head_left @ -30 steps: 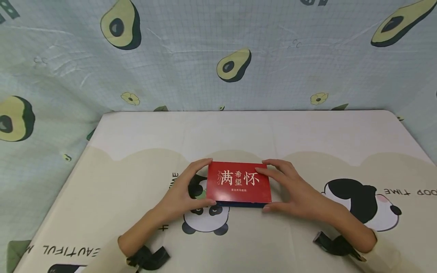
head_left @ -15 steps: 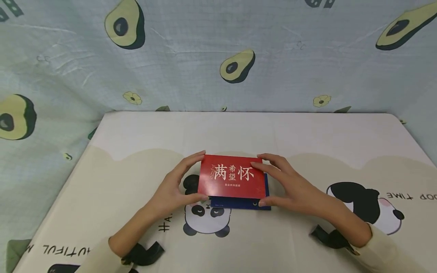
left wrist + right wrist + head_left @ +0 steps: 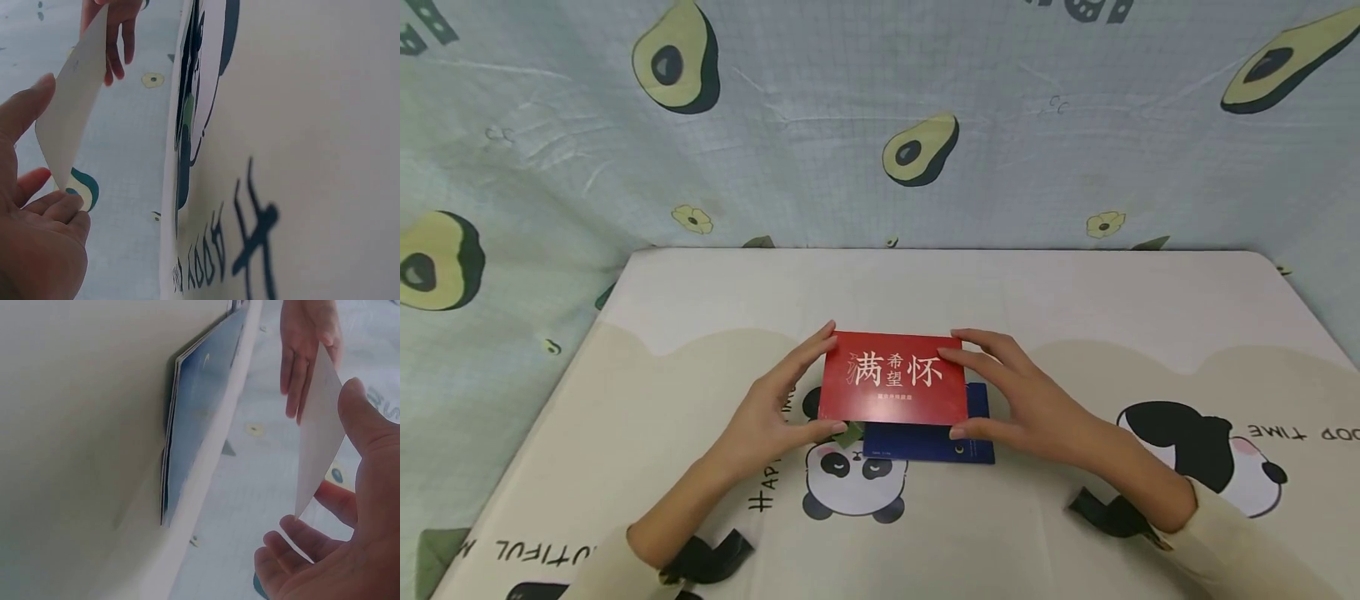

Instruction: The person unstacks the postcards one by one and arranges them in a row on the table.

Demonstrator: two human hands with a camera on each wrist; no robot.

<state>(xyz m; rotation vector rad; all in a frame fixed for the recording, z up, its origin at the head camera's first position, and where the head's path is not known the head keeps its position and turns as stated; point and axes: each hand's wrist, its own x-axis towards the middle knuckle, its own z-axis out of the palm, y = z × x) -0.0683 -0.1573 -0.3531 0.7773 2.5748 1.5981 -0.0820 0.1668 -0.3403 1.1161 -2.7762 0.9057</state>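
A red card with white Chinese characters is held up over the table, its printed face toward the head camera. My left hand pinches its left edge between thumb and fingers. The right hand grips the opposite edge the same way. In the left wrist view the card's plain white back shows. Below it lies a thin stack of dark blue cards, partly covered by the red card in the head view. Seen from the right wrist, the blue stack lies flat on the table, apart from the red card.
The table's pale cover bears printed pandas and lettering. Behind its far edge hangs a light cloth with avocado prints. Black straps with cameras sit at both wrists.
Both hands have lifted the red card off the blue stack and moved it up and to the left. More of the blue stack shows now, and it stays on the table.
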